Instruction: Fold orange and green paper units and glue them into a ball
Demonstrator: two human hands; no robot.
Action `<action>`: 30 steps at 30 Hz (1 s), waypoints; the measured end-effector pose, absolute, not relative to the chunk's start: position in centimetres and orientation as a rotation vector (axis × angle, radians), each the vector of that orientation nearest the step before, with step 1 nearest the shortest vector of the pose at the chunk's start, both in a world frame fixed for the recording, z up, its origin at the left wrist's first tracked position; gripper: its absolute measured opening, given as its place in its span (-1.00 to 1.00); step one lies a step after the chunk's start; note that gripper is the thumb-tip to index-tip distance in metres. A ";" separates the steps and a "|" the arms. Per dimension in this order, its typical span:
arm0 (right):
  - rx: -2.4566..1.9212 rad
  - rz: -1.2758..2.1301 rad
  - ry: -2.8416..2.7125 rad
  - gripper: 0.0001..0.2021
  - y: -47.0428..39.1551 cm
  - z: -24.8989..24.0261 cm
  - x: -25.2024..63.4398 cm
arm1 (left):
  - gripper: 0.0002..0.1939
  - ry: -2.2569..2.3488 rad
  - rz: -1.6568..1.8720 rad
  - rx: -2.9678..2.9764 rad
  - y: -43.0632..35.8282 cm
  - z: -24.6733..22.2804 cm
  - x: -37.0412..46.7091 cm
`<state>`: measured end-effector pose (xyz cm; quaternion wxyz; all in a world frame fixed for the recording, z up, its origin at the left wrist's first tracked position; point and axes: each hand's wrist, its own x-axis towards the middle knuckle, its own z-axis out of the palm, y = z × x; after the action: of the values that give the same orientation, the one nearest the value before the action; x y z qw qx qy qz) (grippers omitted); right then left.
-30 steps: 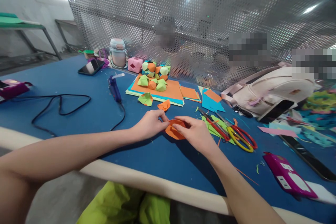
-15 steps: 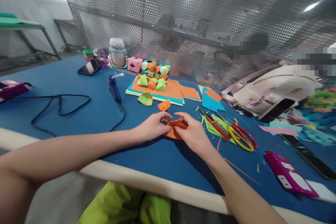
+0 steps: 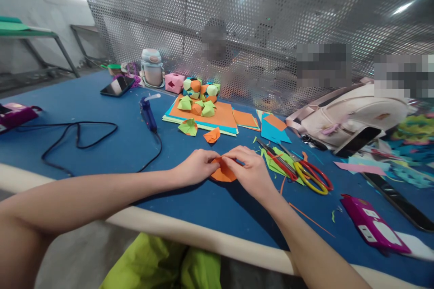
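Note:
A piece of orange paper (image 3: pixel 224 173) is held just above the blue table, between my two hands. My left hand (image 3: pixel 196 167) pinches its left upper edge with thumb and fingers. On the other side my right hand (image 3: pixel 249 169) grips the paper, its thumb close to the left thumb at the top edge. The fingers hide part of the sheet's far side. Just beyond the hands lie a small folded orange paper piece (image 3: pixel 212 135) and a green-and-orange folded piece (image 3: pixel 188 127).
Coloured paper sheets (image 3: pixel 222 115) with folded paper pieces lie behind. A blue glue gun (image 3: pixel 148 115) with its cord is on the left. Scissors (image 3: pixel 310 178) rest among green scraps to the right, near a purple power strip (image 3: pixel 375 226). A pale backpack (image 3: pixel 356 108) leans against the mesh partition.
Both thumbs have come together at the top of the orange paper, and the fingers have closed on its edge. The paper's near face shows more now.

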<state>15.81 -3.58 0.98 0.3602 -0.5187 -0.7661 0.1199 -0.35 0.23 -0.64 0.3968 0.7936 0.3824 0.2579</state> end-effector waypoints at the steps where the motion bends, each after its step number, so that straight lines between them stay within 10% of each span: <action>1: -1.340 0.295 -1.975 -0.82 -3.6 1.0 15.8 | -0.74 0.962 0.662 2.008 0.2 -0.6 -0.4; 11: -1.356 0.637 -1.524 -0.55 -3.1 0.2 15.5 | -0.84 0.967 1.031 1.425 1.2 -1.1 0.2; 30: -1.306 0.524 -1.693 -0.82 -2.9 -1.1 15.4 | -0.86 0.880 0.894 1.182 -0.1 0.4 0.4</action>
<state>15.40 -2.85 -1.08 0.4529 -0.5291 -0.6855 0.2122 0.38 -0.06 0.41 0.6509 0.5205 0.3877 0.3938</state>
